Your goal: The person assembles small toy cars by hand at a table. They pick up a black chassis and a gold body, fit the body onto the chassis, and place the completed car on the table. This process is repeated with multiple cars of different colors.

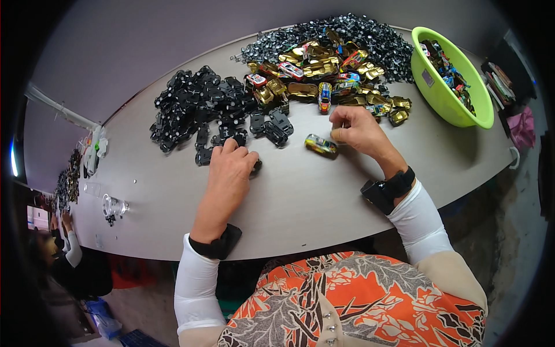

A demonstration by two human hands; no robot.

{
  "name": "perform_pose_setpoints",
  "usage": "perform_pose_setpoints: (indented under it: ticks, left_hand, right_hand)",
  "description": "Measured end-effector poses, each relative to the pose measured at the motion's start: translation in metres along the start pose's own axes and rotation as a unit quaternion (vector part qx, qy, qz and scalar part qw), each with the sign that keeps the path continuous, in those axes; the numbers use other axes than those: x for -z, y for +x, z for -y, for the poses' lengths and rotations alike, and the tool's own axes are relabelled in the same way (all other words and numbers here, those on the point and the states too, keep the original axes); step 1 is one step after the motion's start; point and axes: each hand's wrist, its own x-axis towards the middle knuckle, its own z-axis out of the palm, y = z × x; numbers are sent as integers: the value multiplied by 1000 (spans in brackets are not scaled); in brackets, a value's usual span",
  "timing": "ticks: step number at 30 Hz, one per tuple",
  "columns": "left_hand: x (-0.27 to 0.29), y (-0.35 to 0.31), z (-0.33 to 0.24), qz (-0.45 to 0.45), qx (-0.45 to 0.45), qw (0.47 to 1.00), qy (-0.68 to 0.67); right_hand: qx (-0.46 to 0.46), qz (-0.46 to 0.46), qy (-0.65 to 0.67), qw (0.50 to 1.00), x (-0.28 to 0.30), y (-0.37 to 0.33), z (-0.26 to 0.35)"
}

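Note:
My left hand (229, 169) is closed, fingers bent down over a black toy car chassis (256, 168) that shows beside the thumb and is mostly hidden. Just beyond it lie more black chassis (277, 124), the near edge of a large heap (196, 104). My right hand (359, 132) is pinched closed above the table; whatever its fingertips hold is hidden. A colourful toy car (321, 145), slightly blurred, is just left of those fingertips. Behind the right hand spreads a pile of gold and printed toy car shells (302, 91).
At the back, a wide mound of small black and clear parts (358, 37) covers the table (300, 202). A lime-green basin (451, 104) of car shells stands at the right edge. To the left is a clear cup (114, 205); another person (72, 248) works at the far left.

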Motion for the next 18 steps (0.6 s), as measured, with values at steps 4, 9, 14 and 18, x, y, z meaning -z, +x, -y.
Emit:
perform_pose_setpoints:
  ticks: [4, 9, 14, 18]
  left_hand:
    - [-4, 4, -5, -71, 46, 987, -137]
    - [-1, 21, -18, -6, 222, 812, -540]
    - [-18, 34, -25, 21, 244, 558, -793]
    - [-28, 30, -18, 45, 264, 522, -809]
  right_hand:
    - [112, -57, -6, 992, -3, -9, 12]
    - [214, -84, -123, 965, -17, -7, 8]
    - [49, 33, -152, 987, -14, -11, 17]
    - [103, 109, -95, 984, -12, -15, 33]
